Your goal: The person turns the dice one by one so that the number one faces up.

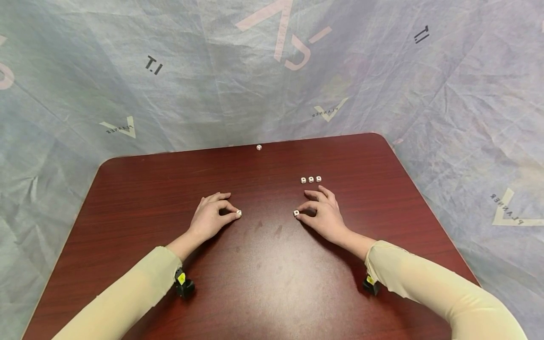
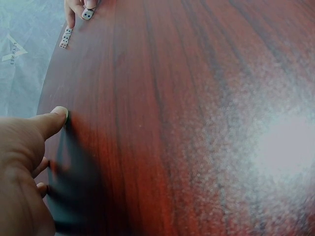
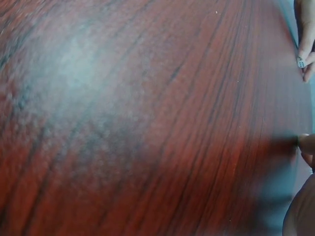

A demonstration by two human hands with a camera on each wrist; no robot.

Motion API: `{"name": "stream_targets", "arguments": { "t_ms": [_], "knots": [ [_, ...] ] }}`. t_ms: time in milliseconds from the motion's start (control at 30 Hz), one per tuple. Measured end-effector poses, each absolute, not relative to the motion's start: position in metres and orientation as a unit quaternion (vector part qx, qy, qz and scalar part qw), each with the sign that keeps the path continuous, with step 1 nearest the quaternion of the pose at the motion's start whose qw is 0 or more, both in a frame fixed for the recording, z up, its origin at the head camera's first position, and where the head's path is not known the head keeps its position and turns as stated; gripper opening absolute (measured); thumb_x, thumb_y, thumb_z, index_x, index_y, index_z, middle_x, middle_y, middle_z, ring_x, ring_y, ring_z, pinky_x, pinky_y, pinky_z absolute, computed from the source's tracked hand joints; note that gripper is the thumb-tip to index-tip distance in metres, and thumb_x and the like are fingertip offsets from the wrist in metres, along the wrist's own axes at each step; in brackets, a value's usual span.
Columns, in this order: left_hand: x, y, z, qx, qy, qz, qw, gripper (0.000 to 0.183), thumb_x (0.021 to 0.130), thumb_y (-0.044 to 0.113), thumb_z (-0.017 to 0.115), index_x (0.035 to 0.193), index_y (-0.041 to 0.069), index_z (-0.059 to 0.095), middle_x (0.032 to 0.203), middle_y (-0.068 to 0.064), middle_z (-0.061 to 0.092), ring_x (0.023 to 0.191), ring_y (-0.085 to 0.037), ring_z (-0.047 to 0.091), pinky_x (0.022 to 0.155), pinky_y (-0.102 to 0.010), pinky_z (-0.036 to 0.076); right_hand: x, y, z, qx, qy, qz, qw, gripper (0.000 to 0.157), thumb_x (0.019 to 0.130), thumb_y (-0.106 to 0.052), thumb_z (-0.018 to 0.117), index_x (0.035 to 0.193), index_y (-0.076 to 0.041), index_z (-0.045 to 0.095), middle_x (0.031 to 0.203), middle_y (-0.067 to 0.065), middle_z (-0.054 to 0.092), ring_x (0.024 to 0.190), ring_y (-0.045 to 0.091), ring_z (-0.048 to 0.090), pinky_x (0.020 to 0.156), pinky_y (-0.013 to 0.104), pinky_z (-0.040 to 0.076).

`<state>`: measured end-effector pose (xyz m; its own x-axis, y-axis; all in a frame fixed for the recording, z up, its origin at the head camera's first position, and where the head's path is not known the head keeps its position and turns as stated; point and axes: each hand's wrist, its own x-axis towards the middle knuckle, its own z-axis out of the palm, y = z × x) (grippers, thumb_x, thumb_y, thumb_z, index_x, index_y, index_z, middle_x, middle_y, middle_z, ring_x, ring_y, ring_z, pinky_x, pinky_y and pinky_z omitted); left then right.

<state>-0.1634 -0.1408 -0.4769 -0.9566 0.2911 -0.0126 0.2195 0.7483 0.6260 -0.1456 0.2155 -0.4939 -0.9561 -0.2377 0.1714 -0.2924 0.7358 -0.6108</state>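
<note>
Between thumb and index finger, my left hand (image 1: 209, 218) pinches a small white die (image 1: 239, 213) at the table's middle. Across from it, my right hand (image 1: 325, 217) pinches another white die (image 1: 296, 213), its thumb and index finger at the side of it. Just beyond the right fingertips stand three white dice in a short row, the middle die (image 1: 311, 179) close to its neighbours. In the left wrist view the left thumb (image 2: 60, 112) hides most of its die. The right wrist view shows the left hand's die (image 3: 300, 62), while the right hand's own is hidden.
A lone die (image 1: 259, 147) lies near the far edge of the dark red wooden table (image 1: 272, 283). Grey printed cloth (image 1: 238, 94) hangs behind and at both sides of the table. Bright glare falls on the near tabletop.
</note>
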Motion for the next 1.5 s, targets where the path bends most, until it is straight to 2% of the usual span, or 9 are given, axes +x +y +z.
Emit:
{"name": "stream_targets", "arguments": {
  "t_ms": [367, 800, 1133, 1500],
  "knots": [
    [-0.164, -0.141, -0.478, 0.14, 0.935, 0.322, 0.049, 0.01, 0.09, 0.035, 0.081, 0.095, 0.027, 0.082, 0.15, -0.01, 0.053, 0.148, -0.038, 0.034, 0.122, -0.063, 0.008, -0.143, 0.218, -0.477, 0.144, -0.924, 0.348, 0.061, 0.01, 0.084, -0.028, 0.088, 0.091, -0.024, 0.082, 0.144, 0.013, 0.057, 0.148, 0.041, 0.023, 0.118, 0.062, 0.017],
    [-0.163, -0.142, -0.479, 0.139, 0.937, 0.316, 0.049, 0.011, 0.091, 0.036, 0.08, 0.096, 0.027, 0.082, 0.151, -0.009, 0.053, 0.148, -0.036, 0.033, 0.122, -0.062, 0.008, -0.154, 0.244, -0.438, 0.149, -0.904, 0.376, 0.139, 0.01, 0.082, -0.022, 0.089, 0.089, -0.022, 0.082, 0.144, 0.011, 0.057, 0.149, 0.035, 0.023, 0.118, 0.06, 0.015],
    [-0.162, -0.142, -0.48, 0.139, 0.937, 0.317, 0.048, 0.01, 0.09, 0.036, 0.08, 0.096, 0.028, 0.082, 0.151, -0.008, 0.053, 0.148, -0.036, 0.033, 0.122, -0.062, 0.008, -0.187, 0.282, -0.422, 0.118, -0.891, 0.408, 0.162, 0.014, 0.086, -0.021, 0.085, 0.098, -0.015, 0.083, 0.145, 0.01, 0.055, 0.15, 0.028, 0.017, 0.119, 0.06, 0.013],
    [-0.162, -0.143, -0.479, 0.142, 0.935, 0.321, 0.042, 0.009, 0.09, 0.034, 0.081, 0.096, 0.027, 0.082, 0.15, -0.01, 0.053, 0.148, -0.038, 0.034, 0.121, -0.064, 0.009, -0.222, 0.301, -0.427, 0.082, -0.905, 0.393, 0.138, 0.018, 0.089, -0.027, 0.083, 0.101, -0.013, 0.082, 0.146, 0.014, 0.054, 0.151, 0.031, 0.015, 0.119, 0.059, 0.011]
  ]
}}
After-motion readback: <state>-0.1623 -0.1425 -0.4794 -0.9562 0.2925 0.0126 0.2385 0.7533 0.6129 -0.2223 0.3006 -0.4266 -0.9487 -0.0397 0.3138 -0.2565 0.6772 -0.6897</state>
